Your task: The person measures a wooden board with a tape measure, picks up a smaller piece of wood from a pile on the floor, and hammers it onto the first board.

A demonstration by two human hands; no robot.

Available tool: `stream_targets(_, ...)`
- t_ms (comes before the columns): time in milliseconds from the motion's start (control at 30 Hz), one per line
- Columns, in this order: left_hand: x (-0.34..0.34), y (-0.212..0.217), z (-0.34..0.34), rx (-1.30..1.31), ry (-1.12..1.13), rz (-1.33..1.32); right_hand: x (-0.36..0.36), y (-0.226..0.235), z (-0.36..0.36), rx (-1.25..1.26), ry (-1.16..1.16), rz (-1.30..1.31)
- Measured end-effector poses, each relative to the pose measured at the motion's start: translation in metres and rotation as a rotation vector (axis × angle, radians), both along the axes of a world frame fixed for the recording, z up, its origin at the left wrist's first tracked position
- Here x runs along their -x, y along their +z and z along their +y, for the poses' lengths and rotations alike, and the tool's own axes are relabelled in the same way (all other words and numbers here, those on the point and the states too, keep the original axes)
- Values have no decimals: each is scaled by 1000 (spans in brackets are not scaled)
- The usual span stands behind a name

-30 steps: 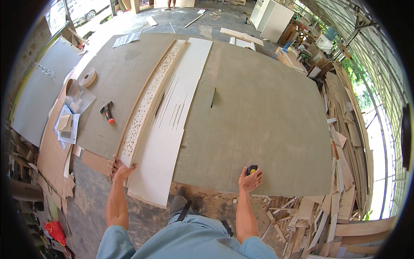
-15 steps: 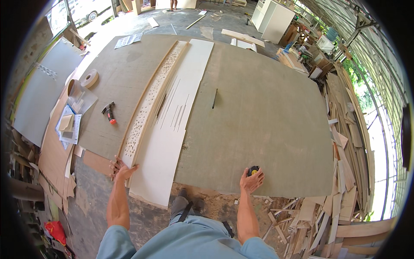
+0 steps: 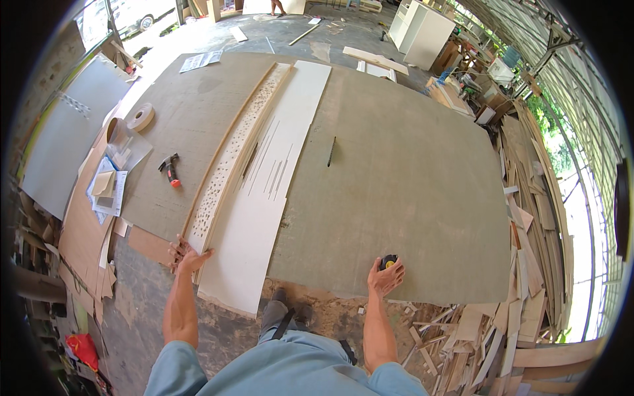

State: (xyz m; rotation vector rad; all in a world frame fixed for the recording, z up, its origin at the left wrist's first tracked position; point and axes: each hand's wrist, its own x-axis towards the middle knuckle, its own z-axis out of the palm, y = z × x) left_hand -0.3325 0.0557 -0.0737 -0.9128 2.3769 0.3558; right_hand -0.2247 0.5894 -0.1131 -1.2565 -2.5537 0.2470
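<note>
My left hand (image 3: 189, 255) spans the near end of a long narrow board (image 3: 224, 162), fingers on its left edge and thumb on its right. That board has raised wooden edges and a pale face dotted with brown spots. It lies along a white panel (image 3: 241, 228) marked with several thin dark lines. My right hand (image 3: 385, 280) rests near the table's front edge, closed round a black and yellow tape measure (image 3: 388, 262). A dark pen or pencil (image 3: 331, 152) lies on the big grey-brown tabletop (image 3: 396, 178). Left of the boards is a hammer (image 3: 170, 171) with a black and red handle.
At the table's left are a roll of edging tape (image 3: 140, 117), a clear plastic sheet (image 3: 135, 152) and papers (image 3: 113, 195). Wood offcuts (image 3: 462, 336) pile up at the right front, with stacked planks (image 3: 535, 204) farther along. A white cabinet (image 3: 422, 33) stands at the back.
The view has shifted very slightly. Both hands keep their places, and the boards and tools have not visibly moved on the table.
</note>
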Motion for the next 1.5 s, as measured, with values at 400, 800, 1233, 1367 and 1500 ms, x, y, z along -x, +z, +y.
stream_targets(400,-3,1,0,-22,-5,31,0,1,0,7,5,-6)
stream_targets(800,-4,2,3,-9,2,41,0,4,-1,-11,5,0)
stream_targets(1233,-6,3,4,-33,-12,39,-2,2,0,-36,27,19)
stream_targets(1367,-8,-15,0,-25,-1,152,1,-4,3,-43,14,35)
stream_targets(1500,-12,-1,5,-61,-14,210,-3,-13,8,-60,42,95)
